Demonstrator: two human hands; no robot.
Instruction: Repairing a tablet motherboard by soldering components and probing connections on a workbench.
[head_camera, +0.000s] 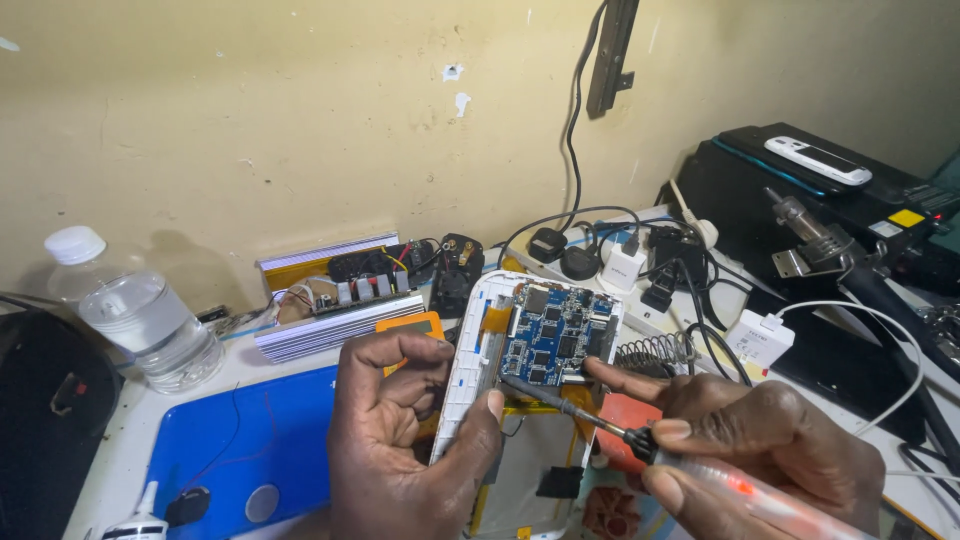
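My left hand (405, 440) grips the left edge of an opened white tablet shell (478, 340), thumb pressed on its rim. Inside the shell sits a blue circuit board (556, 335) with black chips. My right hand (745, 440) holds a small screwdriver (640, 445) with a translucent handle. Its metal tip touches the lower left corner of the board. The right forefinger stretches out toward the board's lower right edge. Orange ribbon cable runs along the shell beside the board.
A blue mat (250, 450) lies at left, with a clear water bottle (135, 315) behind it. An open metal-cased circuit unit (335, 300) stands at the wall. A power strip with plugs (630, 265), a white charger (760, 340) and black equipment (800, 190) crowd the right.
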